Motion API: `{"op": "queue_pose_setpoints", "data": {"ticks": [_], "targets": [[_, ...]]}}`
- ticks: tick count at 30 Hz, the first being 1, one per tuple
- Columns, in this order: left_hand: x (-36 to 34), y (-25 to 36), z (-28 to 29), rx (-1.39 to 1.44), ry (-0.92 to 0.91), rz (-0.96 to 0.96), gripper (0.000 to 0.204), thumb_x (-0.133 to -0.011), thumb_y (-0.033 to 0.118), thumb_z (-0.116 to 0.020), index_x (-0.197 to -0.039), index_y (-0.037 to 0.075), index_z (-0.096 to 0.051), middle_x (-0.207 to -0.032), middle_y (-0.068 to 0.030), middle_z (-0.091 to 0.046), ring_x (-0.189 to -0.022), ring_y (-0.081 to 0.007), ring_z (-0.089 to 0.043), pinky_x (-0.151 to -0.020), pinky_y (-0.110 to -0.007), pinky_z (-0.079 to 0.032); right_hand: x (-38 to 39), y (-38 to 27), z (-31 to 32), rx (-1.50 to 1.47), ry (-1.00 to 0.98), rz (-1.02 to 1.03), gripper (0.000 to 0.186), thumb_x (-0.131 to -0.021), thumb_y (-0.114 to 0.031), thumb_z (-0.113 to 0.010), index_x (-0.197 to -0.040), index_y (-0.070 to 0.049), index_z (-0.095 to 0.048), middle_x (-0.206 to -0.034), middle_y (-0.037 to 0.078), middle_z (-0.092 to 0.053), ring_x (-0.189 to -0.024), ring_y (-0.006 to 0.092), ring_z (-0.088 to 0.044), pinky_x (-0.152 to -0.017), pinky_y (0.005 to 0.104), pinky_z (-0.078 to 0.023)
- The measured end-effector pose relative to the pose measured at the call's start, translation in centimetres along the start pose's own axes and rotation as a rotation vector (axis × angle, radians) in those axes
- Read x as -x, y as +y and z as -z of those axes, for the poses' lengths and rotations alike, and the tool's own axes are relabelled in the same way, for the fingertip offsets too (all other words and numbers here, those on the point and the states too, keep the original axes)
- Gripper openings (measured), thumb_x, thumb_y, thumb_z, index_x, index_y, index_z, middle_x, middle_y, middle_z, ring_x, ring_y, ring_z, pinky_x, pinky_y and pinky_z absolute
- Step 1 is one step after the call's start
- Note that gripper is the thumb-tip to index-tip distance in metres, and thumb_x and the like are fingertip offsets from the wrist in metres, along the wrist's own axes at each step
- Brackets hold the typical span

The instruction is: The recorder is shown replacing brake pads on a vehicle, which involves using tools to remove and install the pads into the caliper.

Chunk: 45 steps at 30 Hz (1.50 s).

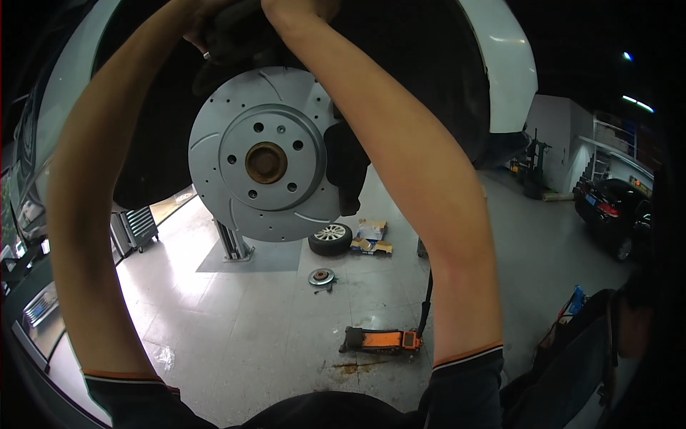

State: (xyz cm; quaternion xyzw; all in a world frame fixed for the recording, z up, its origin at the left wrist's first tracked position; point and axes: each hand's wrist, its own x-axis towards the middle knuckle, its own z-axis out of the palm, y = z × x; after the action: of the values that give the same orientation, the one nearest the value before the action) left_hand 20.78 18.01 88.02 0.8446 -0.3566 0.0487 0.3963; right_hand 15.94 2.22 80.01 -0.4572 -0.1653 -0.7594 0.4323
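While both hands reach above, the brake disc [266, 154] faces the camera (axle level).

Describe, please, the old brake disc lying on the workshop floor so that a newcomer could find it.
Start at the loose wheel lying on the grey floor beyond the raised car. Just nearer the camera lies the old brake disc, small, flat and round, with a rusty centre unlike the clean mounted disc.

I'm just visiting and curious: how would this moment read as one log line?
left hand: on dark part above brake disc | right hand: mostly out of frame | floor: orange jack, wheel, old disc
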Motion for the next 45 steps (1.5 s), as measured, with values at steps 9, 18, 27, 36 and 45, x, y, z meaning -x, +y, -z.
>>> {"op": "queue_pose_setpoints", "data": {"ticks": [9, 18, 27, 36, 45], "targets": [[-0.5, -0.5, -0.9, -0.034, -0.007, -0.056, 0.101, -0.085, 0.089, -0.045, -0.152, 0.014, -0.051, -0.151, -0.0147, -0.053, -0.132, -0.0375, -0.050, -0.108, -0.065, -0.037, 0.9, -0.4, 1.0, 0.114, -0.168, -0.163, 0.057, -0.102, -0.051, -0.052, -0.124, 0.001, -0.061, -0.116, 0.028, -0.070, -0.113, 0.0471, -0.065, -0.099, 0.0541, -0.050], [-0.1, -2.0, -1.4, -0.089, -0.056, -0.118, 0.101, -0.086, 0.091, -0.040, -0.153, 0.016, -0.050, -0.151, -0.0131, -0.054, -0.129, -0.0351, -0.053, -0.106, -0.062, -0.040, -0.6, 1.0, 0.3, 0.059, -0.268, -0.272, 0.059, -0.102, -0.052, -0.053, -0.111, 0.004, -0.070, -0.118, 0.029, -0.070, -0.115, 0.0431, -0.067, -0.100, 0.0500, -0.052], [-0.7, -3.1, -3.3, -0.641, 0.427, -0.427, 0.049, -0.089, 0.043, -0.078, -0.115, 0.002, -0.075, -0.084, -0.0157, -0.072, -0.075, -0.0190, -0.066, -0.067, -0.037, -0.052, -2.2, 2.0, -2.2, 0.318, -0.172, -0.166, 0.061, -0.102, -0.051, -0.053, -0.110, 0.007, -0.071, -0.116, 0.030, -0.070, -0.113, 0.0440, -0.068, -0.099, 0.0491, -0.053], [-4.4, -6.7, -3.2, -0.408, 0.495, -0.756, 0.045, -0.096, 0.033, -0.070, -0.127, 0.001, -0.071, -0.117, -0.0168, -0.075, -0.107, -0.0257, -0.072, -0.097, -0.036, -0.054, -3.2, 2.1, -1.6, 0.343, -0.247, -0.124, 0.069, -0.100, -0.054, -0.053, -0.111, 0.011, -0.069, -0.118, 0.036, -0.068, -0.116, 0.0470, -0.065, -0.103, 0.0491, -0.051], [-4.2, -6.4, -3.4, -0.187, 0.538, -0.680, 0.044, -0.096, 0.039, -0.073, -0.110, -0.002, -0.075, -0.089, -0.0086, -0.075, -0.077, -0.0142, -0.069, -0.072, -0.030, -0.055, -3.5, 2.9, 7.4, 0.124, -0.546, -0.143, 0.058, -0.092, -0.049, -0.076, -0.095, 0.008, -0.065, -0.079, 0.010, -0.066, -0.070, 0.0155, -0.062, -0.066, 0.0300, -0.050]]}}
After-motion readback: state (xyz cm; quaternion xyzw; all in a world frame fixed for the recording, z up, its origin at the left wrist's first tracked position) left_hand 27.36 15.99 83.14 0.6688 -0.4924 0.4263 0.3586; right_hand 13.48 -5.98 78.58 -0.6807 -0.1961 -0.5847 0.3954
